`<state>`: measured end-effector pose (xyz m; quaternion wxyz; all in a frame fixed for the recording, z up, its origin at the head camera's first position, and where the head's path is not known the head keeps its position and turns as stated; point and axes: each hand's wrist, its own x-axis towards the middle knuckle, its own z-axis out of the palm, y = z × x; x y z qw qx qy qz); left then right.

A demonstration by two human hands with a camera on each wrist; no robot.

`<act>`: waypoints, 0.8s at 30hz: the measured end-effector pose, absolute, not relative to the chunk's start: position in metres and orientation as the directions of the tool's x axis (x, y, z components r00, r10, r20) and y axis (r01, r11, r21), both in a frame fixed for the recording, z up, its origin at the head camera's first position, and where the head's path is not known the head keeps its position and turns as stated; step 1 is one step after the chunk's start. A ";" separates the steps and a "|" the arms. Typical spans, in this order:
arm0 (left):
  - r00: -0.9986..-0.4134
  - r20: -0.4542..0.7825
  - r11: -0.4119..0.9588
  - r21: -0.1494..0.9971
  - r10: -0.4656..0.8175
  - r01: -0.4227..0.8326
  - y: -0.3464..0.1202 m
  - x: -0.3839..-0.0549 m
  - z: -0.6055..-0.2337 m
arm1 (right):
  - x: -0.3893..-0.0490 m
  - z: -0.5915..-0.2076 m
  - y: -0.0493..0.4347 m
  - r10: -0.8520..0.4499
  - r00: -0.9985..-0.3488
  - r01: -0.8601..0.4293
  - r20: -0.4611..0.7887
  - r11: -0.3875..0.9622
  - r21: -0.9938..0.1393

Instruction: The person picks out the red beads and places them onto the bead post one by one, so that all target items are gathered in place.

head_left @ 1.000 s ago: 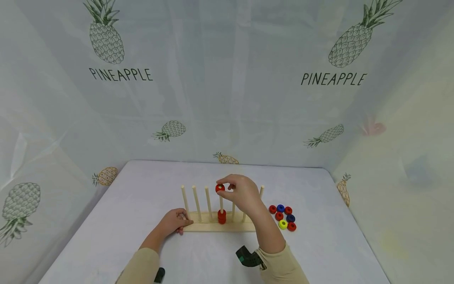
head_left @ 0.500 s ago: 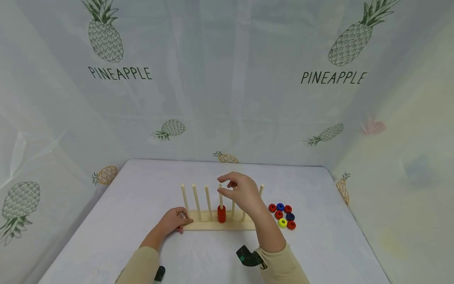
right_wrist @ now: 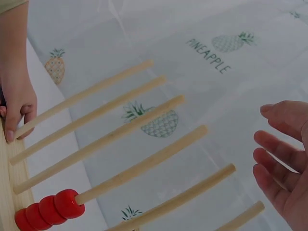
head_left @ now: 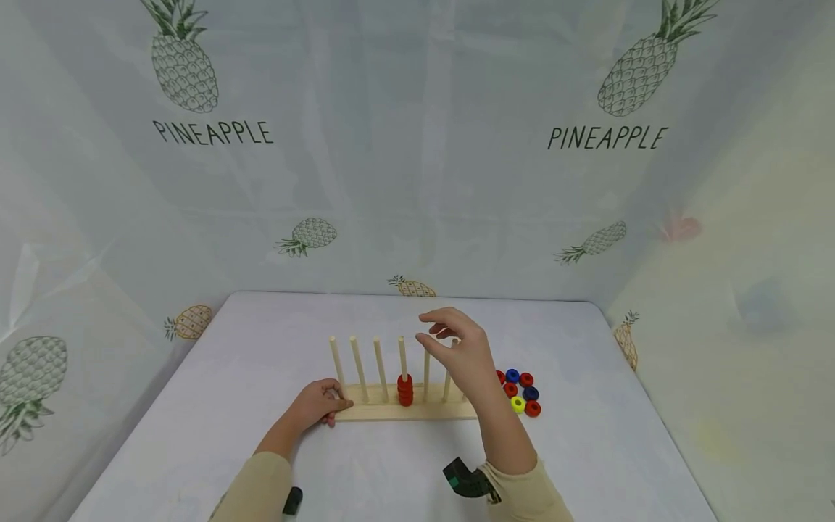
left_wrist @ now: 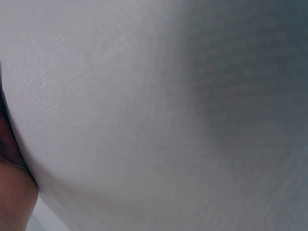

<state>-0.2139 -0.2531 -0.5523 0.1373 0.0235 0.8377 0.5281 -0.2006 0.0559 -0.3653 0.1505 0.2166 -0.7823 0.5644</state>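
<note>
A wooden peg stand (head_left: 386, 412) with a row of upright pegs stands on the white table. Several red beads (head_left: 405, 391) are stacked at the foot of its middle peg; they show large in the right wrist view. My left hand (head_left: 317, 403) grips the stand's left end, thumb on the base beside the first peg. Above the pegs right of the stack is my right hand (head_left: 464, 353), its fingers apart and nothing between them. In the right wrist view its fingers (right_wrist: 279, 161) are clear of the pegs. The left wrist view shows mostly white cloth and a bit of skin.
Right of the stand lies a group of loose beads: red, blue, dark blue and one yellow bead (head_left: 518, 404). The right hand and forearm partly cover the stand's right end. A pineapple-print curtain (head_left: 417, 181) hangs around the table (head_left: 274, 341).
My right hand held a red bead at the middle peg's top, then let it go. The bead dropped onto the stack, and the hand moved up and right. My left hand stays on the stand.
</note>
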 end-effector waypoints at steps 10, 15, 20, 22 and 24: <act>-0.962 -0.215 0.427 0.895 0.166 -0.127 -0.253 -0.215 -0.555 | -0.192 -0.376 0.075 -0.015 -0.885 -0.458 0.466 0.215 -0.863; -0.962 -0.211 0.419 0.900 0.172 -0.123 -0.252 -0.214 -0.554 | -0.188 -0.379 0.083 0.090 -0.906 -0.398 0.415 0.160 -0.903; -0.963 -0.206 0.422 0.899 0.173 -0.117 -0.253 -0.213 -0.553 | -0.176 -0.367 0.084 0.109 -0.924 -0.346 0.366 0.171 -0.923; -0.964 -0.206 0.427 0.897 0.168 -0.117 -0.253 -0.214 -0.554 | -0.171 -0.363 0.085 0.115 -0.927 -0.334 0.358 0.186 -0.924; -0.964 -0.208 0.430 0.895 0.163 -0.120 -0.253 -0.214 -0.554 | -0.170 -0.364 0.087 0.129 -0.929 -0.322 0.348 0.185 -0.928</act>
